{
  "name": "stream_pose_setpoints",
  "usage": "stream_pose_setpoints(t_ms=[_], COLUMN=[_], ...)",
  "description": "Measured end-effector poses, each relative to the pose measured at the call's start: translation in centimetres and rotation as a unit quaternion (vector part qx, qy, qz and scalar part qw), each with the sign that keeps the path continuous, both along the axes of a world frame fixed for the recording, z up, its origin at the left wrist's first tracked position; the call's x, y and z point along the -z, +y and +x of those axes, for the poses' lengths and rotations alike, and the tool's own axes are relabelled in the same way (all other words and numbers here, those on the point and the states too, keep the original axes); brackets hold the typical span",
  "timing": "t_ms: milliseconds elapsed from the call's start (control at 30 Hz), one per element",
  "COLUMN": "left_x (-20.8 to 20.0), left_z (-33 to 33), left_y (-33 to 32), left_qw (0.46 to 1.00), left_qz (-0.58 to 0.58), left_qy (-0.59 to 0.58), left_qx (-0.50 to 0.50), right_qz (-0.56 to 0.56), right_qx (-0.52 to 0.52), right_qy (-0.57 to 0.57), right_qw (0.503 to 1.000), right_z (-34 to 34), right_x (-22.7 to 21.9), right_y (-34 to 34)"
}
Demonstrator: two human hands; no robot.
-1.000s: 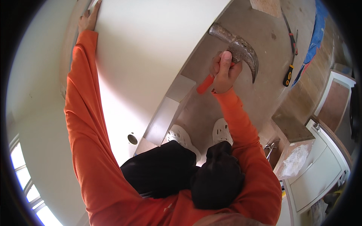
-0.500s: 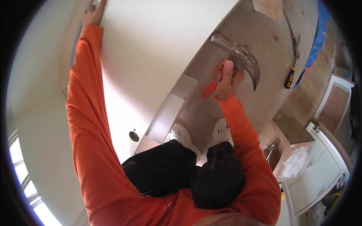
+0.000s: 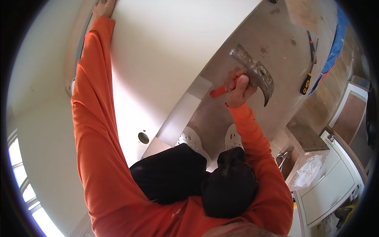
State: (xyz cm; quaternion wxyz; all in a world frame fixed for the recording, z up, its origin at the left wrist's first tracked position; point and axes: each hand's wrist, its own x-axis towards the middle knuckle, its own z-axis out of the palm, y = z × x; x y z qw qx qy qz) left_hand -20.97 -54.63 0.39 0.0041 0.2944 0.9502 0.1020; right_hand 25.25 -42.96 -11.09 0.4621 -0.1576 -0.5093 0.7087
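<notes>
My right hand is closed around a claw hammer's orange-red handle, gripping it close to the head. The worn, rusty metal hammer head is above the floor, its curved claw pointing toward the lower right. At the far left, my left hand rests at the left edge of a large white panel, beside the wall. Its fingers are partly cut off by the top of the picture; those that show look stretched out. The panel has a round hole near its close end.
Pale boards lie along the panel's right edge, by my white shoes. On the floor are a yellow-and-black-handled screwdriver, a red-and-black-handled tool and blue sheeting. Cabinets stand at the right.
The right hand and hammer have moved slightly nearer to me, and the hammer's head has shifted right. The left hand remains at the panel's edge. The view has shifted a little.
</notes>
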Motion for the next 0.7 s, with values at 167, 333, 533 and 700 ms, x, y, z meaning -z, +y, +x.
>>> stream_pose_setpoints(t_ms=[167, 333, 533, 700], left_x=[1.7, 3.0, 0.1, 0.3], left_z=[0.9, -1.9, 2.0, 3.5], left_y=[1.5, -2.7, -1.5, 1.1], left_qw=[0.989, 0.99, 0.988, 0.984], left_qz=[0.041, 0.068, -0.145, 0.105], left_qy=[0.042, 0.077, 0.062, 0.012], left_qx=[-0.136, -0.096, -0.006, -0.144], right_qz=[0.022, 0.102, 0.113, 0.17], right_qx=[-0.007, 0.015, 0.024, 0.002], right_qy=[-0.056, -0.072, -0.036, -0.035], right_qw=[0.998, 0.992, 0.993, 0.985], right_z=[1.0, 1.4, 0.9, 1.7], right_x=[0.8, 1.9, 2.1, 3.1], right_y=[-0.2, -1.2, -1.8, -2.1])
